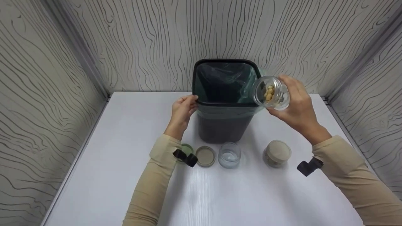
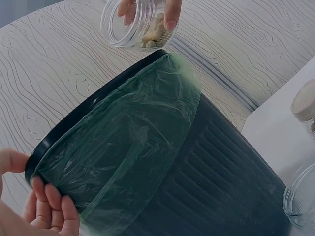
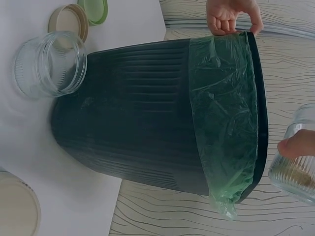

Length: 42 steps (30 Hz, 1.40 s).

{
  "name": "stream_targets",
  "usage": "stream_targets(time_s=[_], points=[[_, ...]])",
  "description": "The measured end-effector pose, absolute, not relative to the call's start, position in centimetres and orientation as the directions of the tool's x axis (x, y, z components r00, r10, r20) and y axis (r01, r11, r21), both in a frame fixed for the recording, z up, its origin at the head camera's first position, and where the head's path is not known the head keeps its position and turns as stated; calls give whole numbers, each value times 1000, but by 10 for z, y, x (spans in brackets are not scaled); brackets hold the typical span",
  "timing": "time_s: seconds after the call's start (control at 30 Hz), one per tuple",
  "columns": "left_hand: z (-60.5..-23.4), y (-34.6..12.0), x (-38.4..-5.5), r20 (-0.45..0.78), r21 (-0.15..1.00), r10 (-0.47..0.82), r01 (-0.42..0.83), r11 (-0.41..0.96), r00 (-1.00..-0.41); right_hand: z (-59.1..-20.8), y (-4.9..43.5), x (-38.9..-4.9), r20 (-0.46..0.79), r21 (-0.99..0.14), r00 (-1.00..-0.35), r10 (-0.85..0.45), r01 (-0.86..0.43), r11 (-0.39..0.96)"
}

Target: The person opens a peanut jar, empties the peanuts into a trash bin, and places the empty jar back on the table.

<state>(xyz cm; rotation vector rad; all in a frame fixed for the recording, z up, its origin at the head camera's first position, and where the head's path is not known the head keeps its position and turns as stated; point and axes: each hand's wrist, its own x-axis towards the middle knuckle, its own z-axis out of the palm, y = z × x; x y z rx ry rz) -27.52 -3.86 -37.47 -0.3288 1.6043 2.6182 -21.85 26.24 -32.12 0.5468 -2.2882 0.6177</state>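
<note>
Head view gives me the right hand [image 1: 298,103] at right of centre, fingers wrapped round a glass jar [image 1: 280,95] that leans with its mouth towards the frame's left, above the near right corner of the bin [image 1: 223,128]. Yellowish lumps [image 1: 269,93] lie inside it. The left hand [image 1: 183,110] pinches the rim's near left corner, thumb and fingers either side. My main worry is spillage: tip that jar before its mouth is well inside the rim, and lumps could land on the table [image 1: 125,131]. The green liner [image 1: 220,112] is only folded over the rim (bunched at one corner in the right wrist view), so a knock or falling weight might drag it inward. Smooth glass may also slip if the grip loosens. Lower down, the empty jar [image 1: 229,155] stands just beside the bin's foot; a tug on the rim could topple it.
</note>
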Motion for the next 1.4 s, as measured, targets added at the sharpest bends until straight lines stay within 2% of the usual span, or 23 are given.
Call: stream_targets(time_s=[0.6,0.9,1.4], points=[[-376,-38,-276,-196,878,-69,-144,-457,-978,-315,266,-233,672,-225,-701,-239,-501,836],[-376,-39,-275,-187,875,-56,-140,-463,-981,-309,260,-241,687,-75,-640,-346,-535,841],[-377,-37,-276,-192,876,-65,-141,-461,-979,-308,260,-249,675,61,-598,-432,-538,841]])
